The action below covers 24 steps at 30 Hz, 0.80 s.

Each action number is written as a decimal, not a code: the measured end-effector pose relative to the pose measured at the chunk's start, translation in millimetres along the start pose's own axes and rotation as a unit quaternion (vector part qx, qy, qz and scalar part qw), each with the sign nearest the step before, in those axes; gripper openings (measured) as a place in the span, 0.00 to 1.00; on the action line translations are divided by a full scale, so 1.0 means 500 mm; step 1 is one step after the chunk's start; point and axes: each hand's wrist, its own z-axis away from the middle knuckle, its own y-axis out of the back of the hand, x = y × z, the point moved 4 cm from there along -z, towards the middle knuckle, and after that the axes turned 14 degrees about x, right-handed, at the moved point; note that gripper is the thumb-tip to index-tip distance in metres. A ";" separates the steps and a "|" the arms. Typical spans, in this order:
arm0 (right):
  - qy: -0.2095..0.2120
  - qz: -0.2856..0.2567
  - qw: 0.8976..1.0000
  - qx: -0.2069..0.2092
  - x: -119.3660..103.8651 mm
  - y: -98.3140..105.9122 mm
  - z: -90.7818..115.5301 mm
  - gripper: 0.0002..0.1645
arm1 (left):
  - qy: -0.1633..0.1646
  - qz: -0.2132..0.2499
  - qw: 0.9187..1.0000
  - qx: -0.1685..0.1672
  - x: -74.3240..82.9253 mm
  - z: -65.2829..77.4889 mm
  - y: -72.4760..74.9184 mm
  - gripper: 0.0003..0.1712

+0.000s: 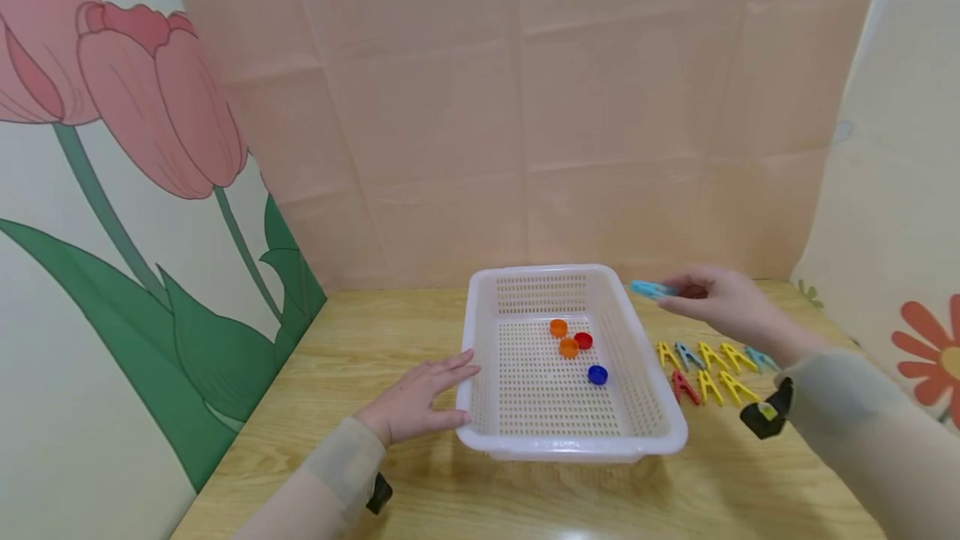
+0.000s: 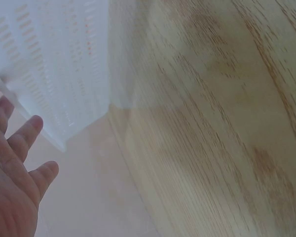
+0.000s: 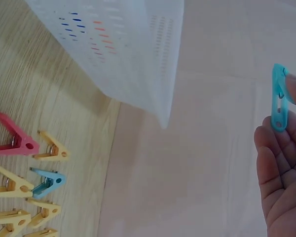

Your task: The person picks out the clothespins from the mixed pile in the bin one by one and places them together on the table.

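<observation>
My right hand (image 1: 727, 304) pinches a light blue clothespin (image 1: 651, 289) between thumb and fingers, just beyond the right rim of a white plastic basket (image 1: 572, 445). The right wrist view shows the same clothespin (image 3: 279, 98) held upright, with the other fingers loosely bent below it. On the left, my left hand (image 1: 420, 398) has its fingers extended, fingertips right at the basket's left rim. Inside the basket lie two orange caps (image 1: 558, 328), a red cap (image 1: 582, 341) and a dark blue cap (image 1: 597, 375).
Several clothespins lie in two rows to the right of the basket: yellow ones (image 1: 708, 387), a red one (image 1: 685, 387) and blue ones (image 1: 688, 356). All stand on a wood-grain table (image 1: 390, 315). A pinkish sheet (image 1: 450, 148) hangs behind, with flower-printed panels at both sides.
</observation>
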 end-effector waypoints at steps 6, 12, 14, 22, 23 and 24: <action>-0.014 0.013 1.000 0.001 0.027 0.010 0.009 0.36 | 0.000 0.000 1.000 -0.001 0.000 0.001 0.001 0.42; -0.017 0.024 1.000 0.008 0.064 0.024 0.021 0.35 | 0.002 0.005 1.000 -0.003 0.000 0.000 0.000 0.42; -0.021 0.031 0.999 0.011 0.079 0.028 0.027 0.35 | 0.003 0.004 1.000 -0.004 -0.001 -0.001 -0.001 0.42; -0.036 0.041 0.998 0.024 0.136 0.034 0.047 0.35 | 0.007 0.002 1.000 -0.003 -0.002 -0.004 -0.005 0.41; -0.039 0.041 0.998 0.025 0.144 0.033 0.048 0.35 | 0.005 0.002 1.000 -0.002 -0.002 -0.004 -0.005 0.41; -0.040 0.041 0.998 0.026 0.151 0.033 0.050 0.35 | 0.004 0.002 1.000 -0.002 -0.002 -0.004 -0.006 0.42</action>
